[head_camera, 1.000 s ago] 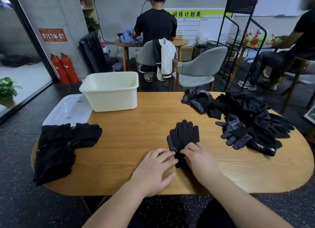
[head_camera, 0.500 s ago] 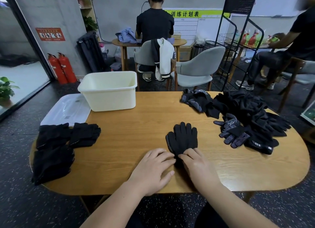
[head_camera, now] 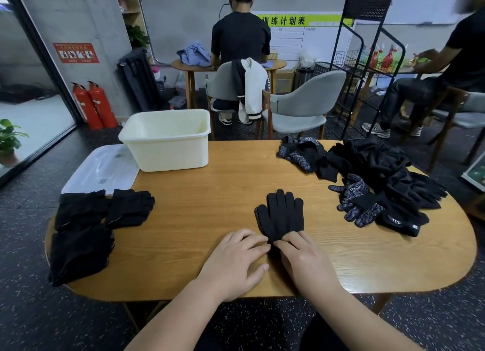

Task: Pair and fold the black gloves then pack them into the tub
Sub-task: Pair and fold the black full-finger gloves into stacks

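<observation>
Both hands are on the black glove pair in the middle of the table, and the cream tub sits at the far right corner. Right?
Not quite. The head view shows the cream tub at the far left corner of the table, not the right; a loose heap of gloves lies there instead. Otherwise yes: left hand and right hand both touch the black glove pair mid-table.

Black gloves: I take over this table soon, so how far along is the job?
Done: folded pairs lie piled at the table's left end. In hand: the left hand and right hand touch the near end of one stacked pair mid-table. Left: a loose heap at the right end, and no gloves show in the tub yet.
</observation>
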### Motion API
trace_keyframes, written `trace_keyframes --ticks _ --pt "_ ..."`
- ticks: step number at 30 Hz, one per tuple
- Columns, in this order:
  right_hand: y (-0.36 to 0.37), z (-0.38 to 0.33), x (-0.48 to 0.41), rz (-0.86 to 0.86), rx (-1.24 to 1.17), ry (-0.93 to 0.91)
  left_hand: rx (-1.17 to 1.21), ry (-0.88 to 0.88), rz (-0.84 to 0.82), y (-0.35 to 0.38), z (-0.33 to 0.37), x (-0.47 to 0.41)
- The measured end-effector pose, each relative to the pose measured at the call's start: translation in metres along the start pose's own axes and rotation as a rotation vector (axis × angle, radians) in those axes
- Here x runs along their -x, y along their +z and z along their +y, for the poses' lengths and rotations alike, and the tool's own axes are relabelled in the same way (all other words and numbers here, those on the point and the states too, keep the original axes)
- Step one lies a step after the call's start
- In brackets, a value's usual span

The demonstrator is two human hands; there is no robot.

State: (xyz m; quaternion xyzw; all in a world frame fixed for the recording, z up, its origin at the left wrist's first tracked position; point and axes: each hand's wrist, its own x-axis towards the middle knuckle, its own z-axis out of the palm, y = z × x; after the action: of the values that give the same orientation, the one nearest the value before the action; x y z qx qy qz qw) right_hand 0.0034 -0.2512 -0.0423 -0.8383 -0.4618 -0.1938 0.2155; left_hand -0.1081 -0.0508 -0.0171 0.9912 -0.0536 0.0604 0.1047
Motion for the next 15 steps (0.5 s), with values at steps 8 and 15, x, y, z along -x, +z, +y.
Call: trace_keyframes --ticks 8,15 --pt "-0.018 0.001 -0.017 -0.051 -0.123 0.040 0.051 -0.036 -0.009 -0.004 0.003 0.001" --pt "-0.001 0.028 -0.073 -0.447 -0.032 0.260 0.013 0.009 -0.015 -0.001 0.000 -0.001"
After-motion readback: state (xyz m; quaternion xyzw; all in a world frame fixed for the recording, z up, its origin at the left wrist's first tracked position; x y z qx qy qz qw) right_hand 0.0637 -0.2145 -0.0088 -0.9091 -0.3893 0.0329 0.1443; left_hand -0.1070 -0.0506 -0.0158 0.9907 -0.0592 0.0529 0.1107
